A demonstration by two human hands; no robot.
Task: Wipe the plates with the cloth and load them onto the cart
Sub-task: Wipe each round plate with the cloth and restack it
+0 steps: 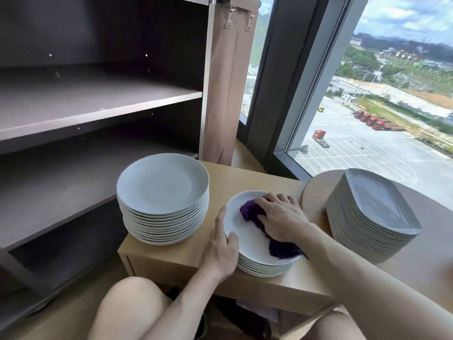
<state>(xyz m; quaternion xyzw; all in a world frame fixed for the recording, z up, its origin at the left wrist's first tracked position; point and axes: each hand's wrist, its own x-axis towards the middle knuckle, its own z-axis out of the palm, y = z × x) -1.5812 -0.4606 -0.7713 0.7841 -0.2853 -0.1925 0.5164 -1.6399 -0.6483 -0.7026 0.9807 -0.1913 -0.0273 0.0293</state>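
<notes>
Wood, pale and smooth, makes up the low table (171, 261) that stands just beyond the person's bare knees (132, 303). On its near right part sits a short stack (264, 267) of round white plates. The left hand (220, 244) grips the near left rim of the top plate (241, 231), with its thumb on the plate's face and its forefinger stretched along the edge. The right hand (282, 217) comes in from the right, palm down. Its fingers are bent over a bunched purple cloth (251, 212) and press it onto the face of that same plate. A loose end of the cloth trails under the wrist toward the plate's near right rim.

To the left and a little farther off, on the same table, stands a tall stack (163, 217) of round white plates, apart from the short one. To the right, on a round wooden tabletop (315, 192), rises a stack of grey rectangular plates (372, 212) with rounded corners.

Beyond the table on the left stands the cart (98, 106), dark grey, its open side turned toward the person and two shelves showing. A beige fabric bag (228, 94) hangs on its right side from two metal clips. At the far right, a large window (380, 133) with a dark frame looks down on a paved car park where several red trucks are parked.
</notes>
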